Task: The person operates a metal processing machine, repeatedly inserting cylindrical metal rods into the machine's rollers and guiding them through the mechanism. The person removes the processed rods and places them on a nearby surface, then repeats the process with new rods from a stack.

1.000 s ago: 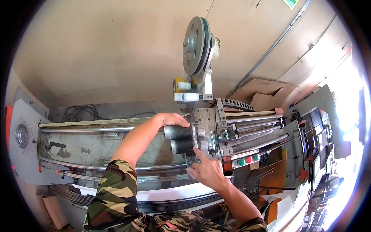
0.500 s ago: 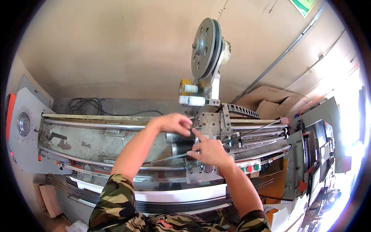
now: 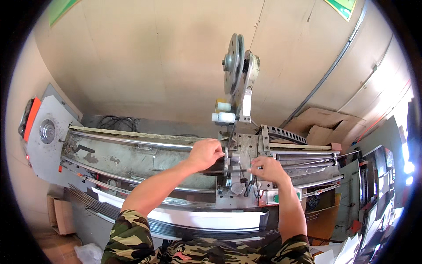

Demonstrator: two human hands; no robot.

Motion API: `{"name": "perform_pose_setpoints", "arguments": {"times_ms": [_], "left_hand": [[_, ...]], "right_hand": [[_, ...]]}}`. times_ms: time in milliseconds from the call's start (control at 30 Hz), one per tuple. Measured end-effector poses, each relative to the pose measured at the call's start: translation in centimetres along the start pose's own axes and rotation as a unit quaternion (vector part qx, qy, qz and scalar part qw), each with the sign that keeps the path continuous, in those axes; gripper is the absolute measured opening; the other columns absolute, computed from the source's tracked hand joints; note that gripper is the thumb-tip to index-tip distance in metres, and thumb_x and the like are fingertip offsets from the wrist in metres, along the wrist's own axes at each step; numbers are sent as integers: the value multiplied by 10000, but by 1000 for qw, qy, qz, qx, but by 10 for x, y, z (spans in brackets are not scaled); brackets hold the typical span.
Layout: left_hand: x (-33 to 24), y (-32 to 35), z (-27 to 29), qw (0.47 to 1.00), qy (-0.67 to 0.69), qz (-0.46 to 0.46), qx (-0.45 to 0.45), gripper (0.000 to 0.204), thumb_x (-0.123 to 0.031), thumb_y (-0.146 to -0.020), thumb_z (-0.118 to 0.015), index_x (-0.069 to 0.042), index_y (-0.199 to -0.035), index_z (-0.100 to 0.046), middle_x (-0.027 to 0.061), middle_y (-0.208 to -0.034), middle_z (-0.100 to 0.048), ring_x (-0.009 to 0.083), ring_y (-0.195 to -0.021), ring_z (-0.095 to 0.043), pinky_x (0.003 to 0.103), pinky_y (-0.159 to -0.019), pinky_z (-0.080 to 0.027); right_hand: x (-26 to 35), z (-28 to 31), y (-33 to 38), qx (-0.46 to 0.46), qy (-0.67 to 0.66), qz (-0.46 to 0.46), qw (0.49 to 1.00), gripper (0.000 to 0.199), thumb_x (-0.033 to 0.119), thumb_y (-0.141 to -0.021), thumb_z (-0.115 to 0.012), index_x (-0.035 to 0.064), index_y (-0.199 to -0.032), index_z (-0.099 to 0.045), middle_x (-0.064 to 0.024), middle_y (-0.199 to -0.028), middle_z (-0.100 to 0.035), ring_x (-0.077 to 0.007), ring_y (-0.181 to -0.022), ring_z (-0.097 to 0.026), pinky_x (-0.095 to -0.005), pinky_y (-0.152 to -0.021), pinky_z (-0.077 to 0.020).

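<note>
My left hand point(image 3: 205, 155) is closed, its fingertips pressed together beside an upright metal bracket point(image 3: 226, 160) on the machine's carriage. Whatever it may pinch is hidden. A thin dark rod point(image 3: 239, 170) runs level across the carriage, passing below my left hand. At its right end, the fingers of my right hand point(image 3: 269, 170) are bent around it. Above the carriage stands a large grey grooved wheel point(image 3: 234, 64) on an arm. White rollers point(image 3: 224, 117) and a dark strip hang below that wheel.
Polished guide rails point(image 3: 132, 140) run along the machine bed toward a grey end plate point(image 3: 46, 132) at the left. Several dark rods point(image 3: 198, 226) lie along the near side. A green button point(image 3: 276, 199) sits below my right forearm. Cardboard point(image 3: 323, 123) leans at the back right.
My hands have moved apart: the right shifted right, the left slightly right and down. The rod, slanted before, now lies level. The whole view has shifted a little.
</note>
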State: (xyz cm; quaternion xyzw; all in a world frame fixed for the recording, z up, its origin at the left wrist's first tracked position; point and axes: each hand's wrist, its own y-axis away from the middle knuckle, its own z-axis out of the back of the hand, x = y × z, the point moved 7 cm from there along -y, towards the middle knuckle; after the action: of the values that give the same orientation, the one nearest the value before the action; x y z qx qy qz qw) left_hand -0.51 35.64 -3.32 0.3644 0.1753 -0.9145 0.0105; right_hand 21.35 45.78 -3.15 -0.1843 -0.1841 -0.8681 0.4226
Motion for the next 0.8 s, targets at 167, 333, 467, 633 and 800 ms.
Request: {"name": "perform_pose_setpoints", "arguments": {"times_ms": [167,333,467,633,800], "left_hand": [[-5,17,-8,987,87,96,91,241,-156,-846,-764,-23,-775,-577,123,-1007,-736,226,-958,-702,353,-809,-531],[-4,28,-18,923,249,144,255,212,-161,-868,-770,-13,-779,-646,138,-1192,-705,216,-1131,-644,361,-956,-492],[-9,19,-19,917,229,186,270,199,-218,-860,-785,-24,-879,-745,128,-1183,-711,195,-1137,-635,336,-981,-481],[-41,6,-24,986,-22,93,137,219,-215,-833,-766,-45,-773,-641,104,-845,-736,258,-768,-703,358,-728,-543],[-60,-4,-45,961,-241,-61,120,178,-149,-843,-676,-64,-954,-565,160,-754,-669,352,-739,-681,484,-638,-536]], "right_hand": [[-19,9,1,-6,-17,-80,997,368,521,-842,-695,169,-872,-799,-108,-778,-728,-333,-784,-693,-416,-739,-543],[-27,9,3,-46,-18,-54,997,353,517,-835,-701,179,-863,-800,-101,-781,-730,-327,-772,-695,-421,-717,-543],[-30,20,7,-86,11,-46,995,334,507,-817,-718,187,-862,-801,-89,-772,-729,-320,-743,-693,-415,-700,-543],[-40,20,10,-113,0,-30,993,330,502,-813,-719,185,-862,-800,-84,-760,-725,-312,-742,-693,-414,-695,-542],[-50,15,7,-123,-2,-31,992,329,502,-817,-714,195,-901,-798,-81,-865,-740,-297,-789,-701,-415,-718,-549]]}}
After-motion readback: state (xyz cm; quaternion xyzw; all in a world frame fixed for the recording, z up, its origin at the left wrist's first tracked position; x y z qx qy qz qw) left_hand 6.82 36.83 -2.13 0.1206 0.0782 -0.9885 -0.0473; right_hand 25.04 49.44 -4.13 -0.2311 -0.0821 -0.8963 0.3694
